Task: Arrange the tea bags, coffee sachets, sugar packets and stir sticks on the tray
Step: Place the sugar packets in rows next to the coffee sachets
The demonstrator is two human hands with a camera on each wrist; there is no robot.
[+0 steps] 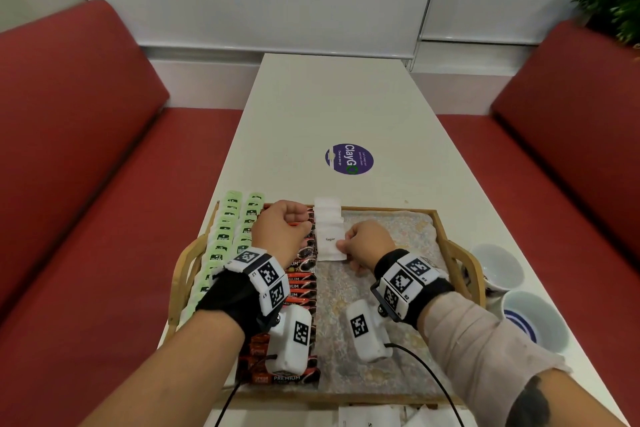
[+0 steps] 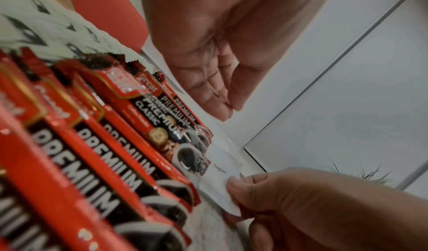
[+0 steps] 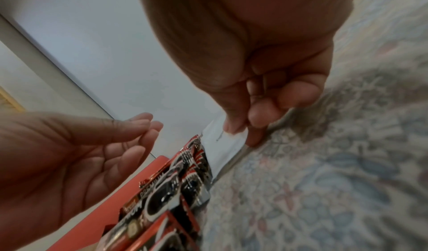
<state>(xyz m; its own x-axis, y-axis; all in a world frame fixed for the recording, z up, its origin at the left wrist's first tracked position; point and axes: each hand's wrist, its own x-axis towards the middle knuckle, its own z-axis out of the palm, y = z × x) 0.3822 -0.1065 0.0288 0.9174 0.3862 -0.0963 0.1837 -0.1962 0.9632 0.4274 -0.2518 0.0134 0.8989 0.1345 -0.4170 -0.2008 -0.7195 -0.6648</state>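
A wooden tray (image 1: 446,229) lined with floral cloth (image 3: 324,181) holds two columns of green tea bags (image 1: 225,229), a column of red coffee sachets (image 1: 301,284) and a short column of white sugar packets (image 1: 327,215). My right hand (image 1: 344,246) pinches the right edge of the nearest sugar packet (image 1: 329,244), which lies overlapping the column beside the coffee sachets (image 2: 115,154). The pinch on the sugar packet (image 3: 222,148) shows in the right wrist view. My left hand (image 1: 294,218) hovers over the coffee sachets with its fingers (image 2: 208,97) loosely curved and empty. No stir sticks are visible.
Two cups (image 1: 498,265) (image 1: 535,317) stand on the white table right of the tray. More white packets (image 1: 374,418) lie at the table's near edge. A purple sticker (image 1: 349,158) lies beyond the tray. Red benches (image 1: 86,149) flank the table.
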